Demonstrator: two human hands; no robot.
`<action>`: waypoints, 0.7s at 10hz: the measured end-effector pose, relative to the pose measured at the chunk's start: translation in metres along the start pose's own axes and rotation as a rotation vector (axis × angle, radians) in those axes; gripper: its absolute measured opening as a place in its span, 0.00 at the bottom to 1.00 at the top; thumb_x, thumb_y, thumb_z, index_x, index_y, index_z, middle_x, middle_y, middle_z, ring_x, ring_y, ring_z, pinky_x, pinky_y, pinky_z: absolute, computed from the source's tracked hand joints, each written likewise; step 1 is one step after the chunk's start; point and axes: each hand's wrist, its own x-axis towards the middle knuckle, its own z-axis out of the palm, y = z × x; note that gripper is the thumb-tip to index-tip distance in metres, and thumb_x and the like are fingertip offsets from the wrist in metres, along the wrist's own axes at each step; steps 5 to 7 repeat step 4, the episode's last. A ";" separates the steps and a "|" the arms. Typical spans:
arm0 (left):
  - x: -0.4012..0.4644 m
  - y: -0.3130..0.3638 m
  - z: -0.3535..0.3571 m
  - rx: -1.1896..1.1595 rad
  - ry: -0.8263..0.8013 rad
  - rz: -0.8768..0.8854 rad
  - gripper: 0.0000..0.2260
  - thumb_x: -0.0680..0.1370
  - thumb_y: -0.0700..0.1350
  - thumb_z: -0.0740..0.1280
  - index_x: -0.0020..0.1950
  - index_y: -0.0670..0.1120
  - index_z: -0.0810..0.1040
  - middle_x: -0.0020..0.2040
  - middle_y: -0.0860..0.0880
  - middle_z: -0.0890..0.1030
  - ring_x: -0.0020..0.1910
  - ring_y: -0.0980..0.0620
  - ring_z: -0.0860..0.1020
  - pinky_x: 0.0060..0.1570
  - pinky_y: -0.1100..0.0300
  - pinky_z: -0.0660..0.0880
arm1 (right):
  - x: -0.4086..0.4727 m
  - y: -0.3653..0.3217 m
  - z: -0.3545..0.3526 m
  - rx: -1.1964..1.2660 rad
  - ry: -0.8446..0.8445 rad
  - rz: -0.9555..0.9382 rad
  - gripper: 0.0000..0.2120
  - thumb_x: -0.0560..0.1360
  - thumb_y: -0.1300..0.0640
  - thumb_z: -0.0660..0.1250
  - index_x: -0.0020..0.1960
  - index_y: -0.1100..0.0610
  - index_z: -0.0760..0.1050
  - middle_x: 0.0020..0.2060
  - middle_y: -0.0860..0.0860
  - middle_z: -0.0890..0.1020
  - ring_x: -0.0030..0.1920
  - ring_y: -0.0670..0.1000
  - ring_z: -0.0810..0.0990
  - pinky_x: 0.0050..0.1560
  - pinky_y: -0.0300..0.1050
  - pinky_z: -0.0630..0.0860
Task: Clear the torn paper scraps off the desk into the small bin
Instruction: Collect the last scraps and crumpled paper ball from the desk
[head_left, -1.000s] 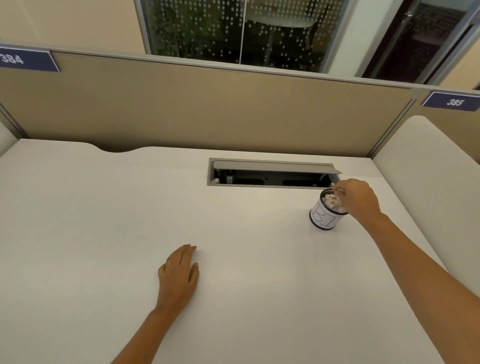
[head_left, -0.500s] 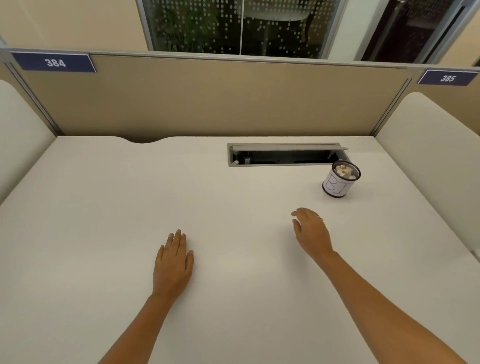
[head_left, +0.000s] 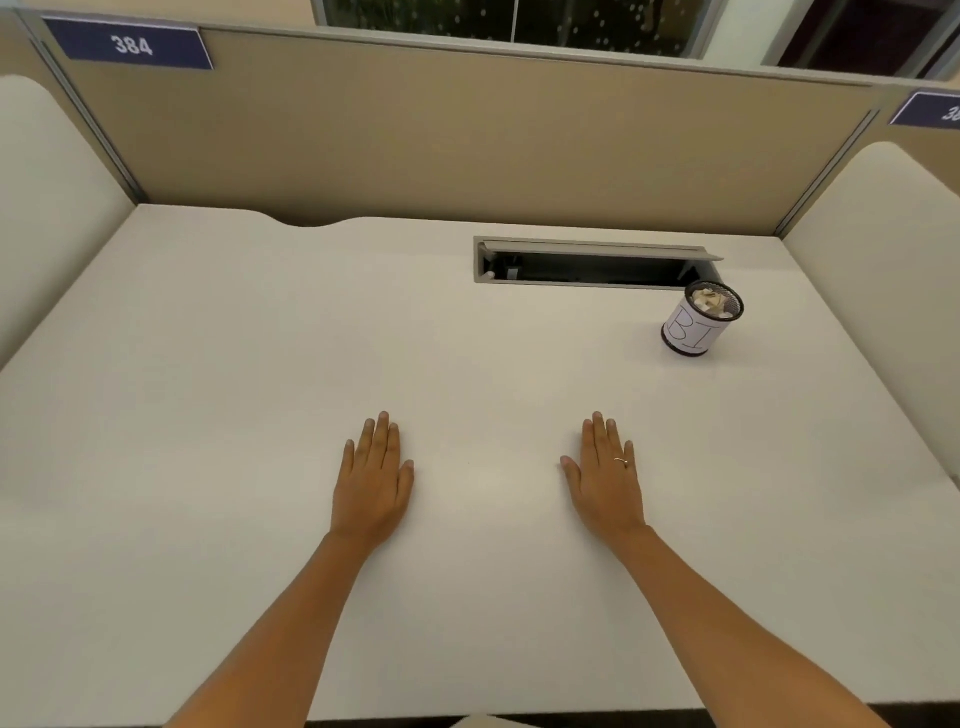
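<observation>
Withdrawn from beside the small bin (head_left: 698, 325), the right hand (head_left: 605, 480) is now lying flat, empty, beside the left hand (head_left: 375, 480) on the desk (head_left: 208, 389). Far right, paper scraps (head_left: 711, 304) are sitting in the bin, before the open cable tray (head_left: 587, 262) and partition (head_left: 441, 140).

One head-worn view — looking forward and down, close over the desk (head_left: 260, 415).

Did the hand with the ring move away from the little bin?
Yes. A second ago the right hand was at the small bin by the cable tray. Now it lies flat on the desk, nearer the person, level with the left hand.
</observation>
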 end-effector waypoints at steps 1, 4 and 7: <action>-0.003 0.002 0.004 0.025 0.006 0.012 0.31 0.76 0.54 0.38 0.76 0.42 0.50 0.78 0.45 0.48 0.77 0.46 0.47 0.74 0.49 0.45 | -0.001 0.003 0.002 -0.013 0.005 -0.040 0.30 0.80 0.47 0.55 0.76 0.63 0.53 0.77 0.58 0.54 0.77 0.58 0.52 0.74 0.57 0.51; 0.002 0.009 -0.003 -0.006 0.057 0.005 0.31 0.75 0.53 0.36 0.77 0.42 0.45 0.78 0.46 0.43 0.77 0.49 0.42 0.75 0.51 0.41 | 0.007 0.003 -0.004 0.043 0.066 -0.061 0.30 0.80 0.47 0.54 0.76 0.62 0.51 0.77 0.56 0.52 0.77 0.56 0.50 0.75 0.55 0.50; 0.002 0.009 -0.003 -0.006 0.057 0.005 0.31 0.75 0.53 0.36 0.77 0.42 0.45 0.78 0.46 0.43 0.77 0.49 0.42 0.75 0.51 0.41 | 0.007 0.003 -0.004 0.043 0.066 -0.061 0.30 0.80 0.47 0.54 0.76 0.62 0.51 0.77 0.56 0.52 0.77 0.56 0.50 0.75 0.55 0.50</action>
